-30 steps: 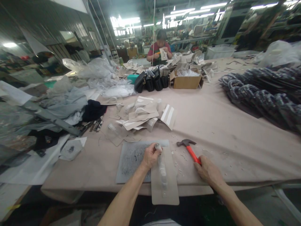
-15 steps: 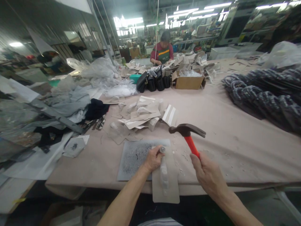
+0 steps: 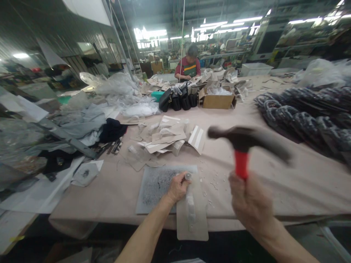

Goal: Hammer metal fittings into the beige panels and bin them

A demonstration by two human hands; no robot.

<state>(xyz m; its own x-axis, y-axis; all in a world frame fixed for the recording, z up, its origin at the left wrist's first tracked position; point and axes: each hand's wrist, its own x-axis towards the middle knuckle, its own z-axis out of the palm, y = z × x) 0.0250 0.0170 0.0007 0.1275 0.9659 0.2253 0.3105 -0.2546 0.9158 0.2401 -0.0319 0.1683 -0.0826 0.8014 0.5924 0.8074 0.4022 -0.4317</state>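
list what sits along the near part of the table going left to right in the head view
grey scrap → grey mat → left hand pinching a metal punch → right hand gripping a raised hammer

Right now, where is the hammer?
In the head view, the hammer is up off the table right of centre, its red handle gripped in the right hand, above and right of the left hand holding a metal punch.

Right hand [image 3: 251,204] has raised the hammer [image 3: 244,140] high
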